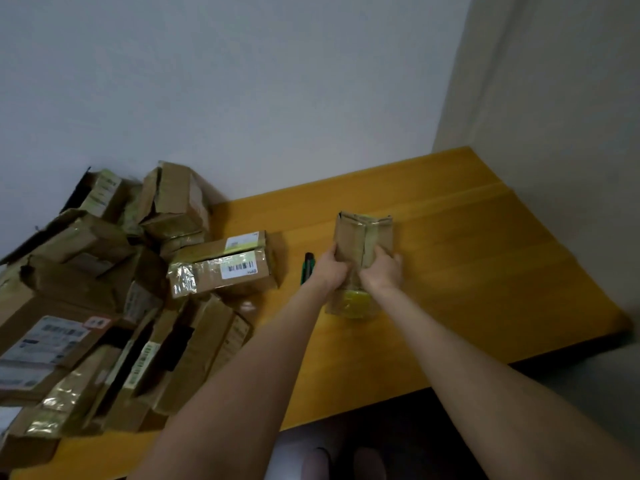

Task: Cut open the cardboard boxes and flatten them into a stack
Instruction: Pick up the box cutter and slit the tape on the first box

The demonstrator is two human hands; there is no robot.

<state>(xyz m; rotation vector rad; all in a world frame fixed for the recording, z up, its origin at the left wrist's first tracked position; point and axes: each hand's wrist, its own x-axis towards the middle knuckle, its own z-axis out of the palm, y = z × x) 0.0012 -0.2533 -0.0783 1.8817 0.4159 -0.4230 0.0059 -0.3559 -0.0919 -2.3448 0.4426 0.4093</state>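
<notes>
The left hand (333,269) and right hand (381,271) are curling round the sides of a small cardboard box (363,233), pressing it onto the surface (485,271). It is looking light, bendable and tape-slick; the bare side edges seem the best hold. A utility knife (307,271) is lying just left of the left hand.

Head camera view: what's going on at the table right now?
A person stands at a yellow wooden table and grips a small cardboard box with both the left hand and the right hand. The box looks partly collapsed, with its far end open. A green utility knife lies on the table just left of the left hand, untouched. Further left sits a heap of boxes, several torn open, not a flat stack.
</notes>
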